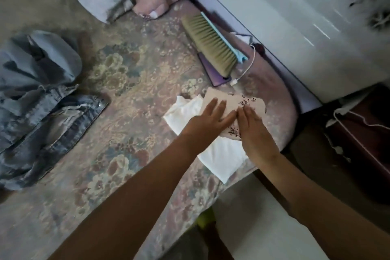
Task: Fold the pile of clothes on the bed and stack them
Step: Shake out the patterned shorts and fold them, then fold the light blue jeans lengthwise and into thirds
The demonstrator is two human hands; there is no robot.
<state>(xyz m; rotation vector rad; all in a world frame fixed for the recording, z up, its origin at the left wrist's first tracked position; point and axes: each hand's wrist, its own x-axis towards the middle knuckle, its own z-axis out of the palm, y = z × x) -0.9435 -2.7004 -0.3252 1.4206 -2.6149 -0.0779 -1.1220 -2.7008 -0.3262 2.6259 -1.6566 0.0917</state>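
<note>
Head view: two hands, left hand (pixel 207 119) and right hand (pixel 256 131), both flat, fingers straight, pressing one pink cloth (pixel 230 101) atop one white cloth (pixel 221 158); jeans (pixel 42 124) cut off left.

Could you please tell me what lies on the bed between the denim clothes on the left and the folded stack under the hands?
Nothing lies there: in the head view only bare floral bedspread separates the denim clothes from the folded stack.

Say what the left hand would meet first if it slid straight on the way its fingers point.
Probably the white charging cable, beyond the pink printed cloth that the left hand presses flat; depth is uncertain.
</note>
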